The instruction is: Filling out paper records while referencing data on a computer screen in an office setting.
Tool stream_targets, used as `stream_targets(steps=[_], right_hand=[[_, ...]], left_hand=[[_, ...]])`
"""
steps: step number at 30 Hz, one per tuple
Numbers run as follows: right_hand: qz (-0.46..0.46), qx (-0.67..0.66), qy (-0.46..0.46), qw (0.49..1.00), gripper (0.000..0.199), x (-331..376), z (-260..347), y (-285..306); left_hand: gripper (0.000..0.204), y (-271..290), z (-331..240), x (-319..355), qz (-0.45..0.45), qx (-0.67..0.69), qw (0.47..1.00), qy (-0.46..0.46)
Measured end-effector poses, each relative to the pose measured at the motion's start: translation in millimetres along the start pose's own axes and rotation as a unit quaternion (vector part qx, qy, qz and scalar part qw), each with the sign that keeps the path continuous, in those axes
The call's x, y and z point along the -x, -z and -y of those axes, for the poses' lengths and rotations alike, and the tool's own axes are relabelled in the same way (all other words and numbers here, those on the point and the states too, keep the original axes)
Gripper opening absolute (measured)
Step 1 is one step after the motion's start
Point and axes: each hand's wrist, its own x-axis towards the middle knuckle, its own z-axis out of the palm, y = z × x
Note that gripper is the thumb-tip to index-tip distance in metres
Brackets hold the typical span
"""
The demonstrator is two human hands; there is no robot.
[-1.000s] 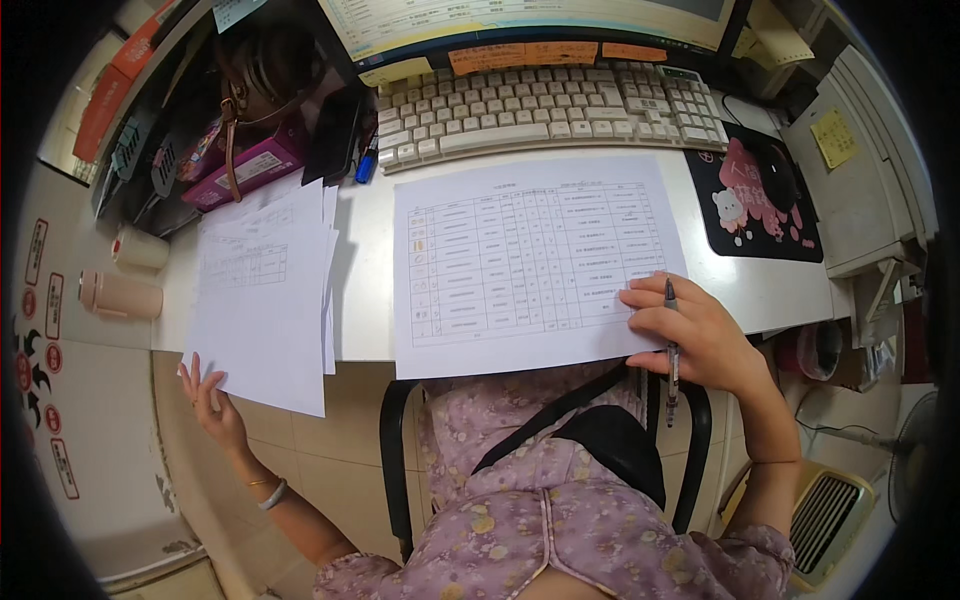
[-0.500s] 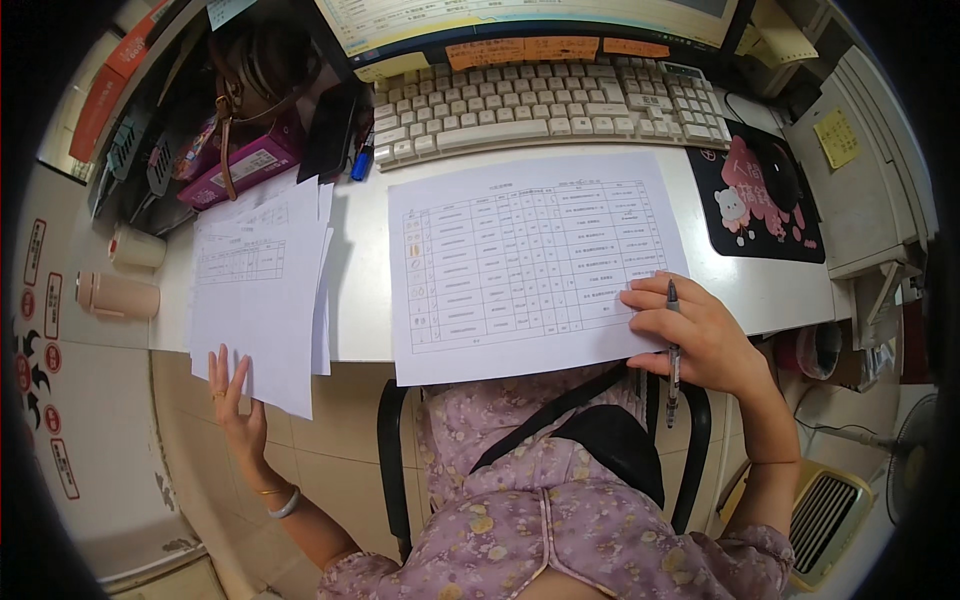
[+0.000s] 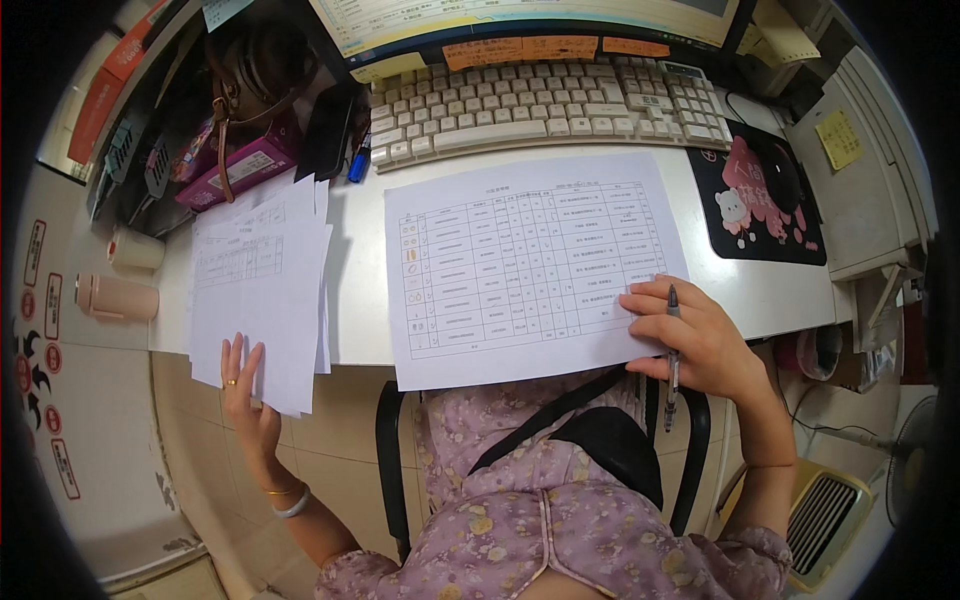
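My left hand (image 3: 252,410) is at the lower edge of a stack of printed sheets (image 3: 245,310) on the left, which overhangs the desk. Its fingers lie on top, slightly spread; the thumb's tip is hidden at the paper's edge, apparently underneath. My right hand (image 3: 700,345) rests at the lower right of a larger sheet printed with a table (image 3: 520,270), fingertips on the paper. A pen (image 3: 672,350) is held upright-looking between its fingers. This sheet lies in front of the keyboard and also reaches over the desk's near edge.
A beige keyboard (image 3: 550,110) lies below a monitor (image 3: 520,20). On the right are a dark mouse (image 3: 778,175) on a mouse pad (image 3: 735,215) and a pale machine (image 3: 850,150). Blue marker (image 3: 359,165), purple box (image 3: 240,165) and pink cup (image 3: 118,296) stand left.
My left hand has shifted slightly up and right on the stack, its fingers closer together. The top sheet's lower edge has moved a little. My right hand with the pen is nearly still.
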Motion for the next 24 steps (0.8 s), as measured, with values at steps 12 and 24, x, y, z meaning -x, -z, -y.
stream_targets(steps=[12,24], right_hand=[[0.002,0.0,0.002,1.0,0.042,2.5,-3.3,-3.3],[0.001,0.013,0.002,1.0,0.043,2.8,-2.3,-3.8]], left_hand=[[0.054,-18.1,-20.2,-7.7,-0.019,-0.005,0.997,0.074],[0.056,-21.4,-27.9,-8.9,-0.002,0.001,0.996,0.089]])
